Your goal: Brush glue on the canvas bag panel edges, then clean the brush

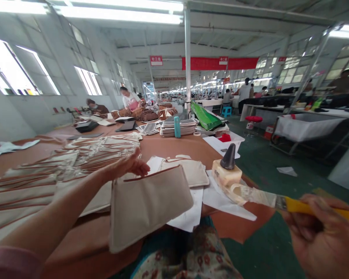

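Note:
My left hand (136,164) is at the top edge of a beige pouch (151,201) with brown edging, its curled fingers gripping that edge. The pouch stands tilted at the table's front, its broad side facing me. In my right hand (320,228) is a brush (299,205) with a yellow handle, closed in the fingers. Its pale, glue-caked head points left to the mouth of a cream plastic container (228,174). A dark cone (228,156) sits on top of that container. Behind the held pouch, another beige pouch (187,173) lies on white paper (189,217).
Rows of overlapping beige pouches (84,159) cover the table's left side. Farther back are stacked grey-and-white panels (178,128), a teal bottle (177,127) and a green bag (206,116). A person (130,100) is at the far table. White bins (308,126) stand to the right.

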### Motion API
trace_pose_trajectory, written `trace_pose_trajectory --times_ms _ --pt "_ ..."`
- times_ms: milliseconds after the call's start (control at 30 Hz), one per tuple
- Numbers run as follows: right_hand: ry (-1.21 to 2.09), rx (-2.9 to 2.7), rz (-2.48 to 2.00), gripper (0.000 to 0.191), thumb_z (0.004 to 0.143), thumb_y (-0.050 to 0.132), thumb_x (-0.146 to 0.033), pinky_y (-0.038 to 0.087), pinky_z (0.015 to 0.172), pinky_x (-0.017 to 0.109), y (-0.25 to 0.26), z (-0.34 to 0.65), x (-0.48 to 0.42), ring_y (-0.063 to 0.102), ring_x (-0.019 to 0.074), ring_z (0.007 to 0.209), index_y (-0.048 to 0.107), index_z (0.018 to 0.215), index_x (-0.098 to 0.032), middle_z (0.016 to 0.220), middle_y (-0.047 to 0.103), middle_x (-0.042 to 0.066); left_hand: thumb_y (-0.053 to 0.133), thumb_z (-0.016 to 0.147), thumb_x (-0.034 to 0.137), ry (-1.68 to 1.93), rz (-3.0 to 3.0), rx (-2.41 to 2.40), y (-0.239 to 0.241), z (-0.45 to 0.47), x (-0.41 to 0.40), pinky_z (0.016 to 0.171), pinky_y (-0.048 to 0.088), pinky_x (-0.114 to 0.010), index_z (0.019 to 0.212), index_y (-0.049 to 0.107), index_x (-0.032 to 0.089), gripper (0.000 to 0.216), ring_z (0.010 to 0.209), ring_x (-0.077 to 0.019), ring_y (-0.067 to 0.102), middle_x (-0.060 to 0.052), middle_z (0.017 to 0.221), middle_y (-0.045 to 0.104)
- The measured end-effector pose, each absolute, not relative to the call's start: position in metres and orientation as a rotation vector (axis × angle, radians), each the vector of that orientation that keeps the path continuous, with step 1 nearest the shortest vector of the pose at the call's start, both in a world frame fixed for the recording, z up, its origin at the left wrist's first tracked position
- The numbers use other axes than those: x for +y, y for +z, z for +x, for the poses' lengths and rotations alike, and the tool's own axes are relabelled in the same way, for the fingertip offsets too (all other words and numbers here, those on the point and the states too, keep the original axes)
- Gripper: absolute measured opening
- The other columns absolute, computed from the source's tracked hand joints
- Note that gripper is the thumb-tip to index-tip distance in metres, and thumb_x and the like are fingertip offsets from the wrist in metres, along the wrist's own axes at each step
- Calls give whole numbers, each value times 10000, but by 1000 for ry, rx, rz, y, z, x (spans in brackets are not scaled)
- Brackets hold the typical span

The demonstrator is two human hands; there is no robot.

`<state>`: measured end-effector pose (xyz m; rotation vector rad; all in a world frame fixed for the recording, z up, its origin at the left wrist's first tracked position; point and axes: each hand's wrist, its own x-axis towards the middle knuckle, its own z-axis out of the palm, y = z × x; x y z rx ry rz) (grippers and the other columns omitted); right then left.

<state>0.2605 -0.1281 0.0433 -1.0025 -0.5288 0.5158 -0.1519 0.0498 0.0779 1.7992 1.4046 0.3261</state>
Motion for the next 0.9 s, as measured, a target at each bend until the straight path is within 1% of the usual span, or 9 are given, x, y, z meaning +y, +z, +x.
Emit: trace_pose_trajectory --times_ms 67,200,300,367,433,533,633,733,900 --pt "579 -444 -1025 279 550 820 -346 454 445 243 39 250 -119 482 106 466 631 684 -191 562 530 -15 104 804 820 276 1893 1624 53 -164 61 793 472 -317 1039 667 136 916 944 -259 620 -121 1067 689" --pt "753 -447 -1053 316 554 838 -350 425 426 172 23 236 -104 437 73 462 621 714 -184 540 489 -38 473 857 633 159 2012 1694 -9 -140 75 927 427 -335 1097 641 162 554 1082 -263 566 -97 1164 650" --pt "853 -417 -1081 334 547 845 -356 390 399 138 6 233 -99 443 69 470 610 706 -180 559 478 -37 542 909 455 23 2022 1753 -54 -106 87 945 449 -421 1125 607 146 382 1061 -228 583 -98 1161 625" --pt "868 -384 -1136 358 526 853 -381 365 377 126 -3 233 -96 450 72 466 617 705 -180 547 468 -35 549 922 413 -52 1999 1805 -75 -88 95 902 489 -438 1124 597 143 341 1012 -213 604 -87 1137 621" --pt "883 -368 -1203 393 491 865 -402 385 376 141 -12 233 -93 465 88 459 632 718 -182 526 478 -27 552 924 406 -95 1982 1847 -86 -77 100 878 508 -432 1133 591 144 337 996 -210 609 -84 1135 616" --pt "942 -464 -1189 381 533 858 -404 412 393 174 -22 232 -85 484 113 466 641 757 -184 507 501 -15 566 915 411 -119 1990 1826 -90 -70 102 855 514 -417 1106 598 142 332 962 -200 614 -77 1100 625" --pt "979 -583 -1094 317 637 829 -371 371 395 163 -30 225 -75 455 94 458 628 793 -183 511 483 -37 593 881 404 -60 2047 1712 -81 -67 91 775 492 -337 942 642 141 274 845 -181 617 -55 920 652" --pt "974 -656 -1015 276 699 802 -350 327 392 159 -32 214 -65 415 77 451 606 802 -185 521 461 -59 585 845 371 89 2116 1568 -66 -61 67 664 419 -253 784 642 161 226 744 -166 593 -24 770 624" --pt "961 -794 -981 231 788 728 -380 293 388 184 -25 196 -57 383 81 432 596 821 -193 522 446 -70 569 830 343 322 2159 1345 -35 -45 13 652 380 -210 750 621 168 200 764 -141 555 -2 833 588"
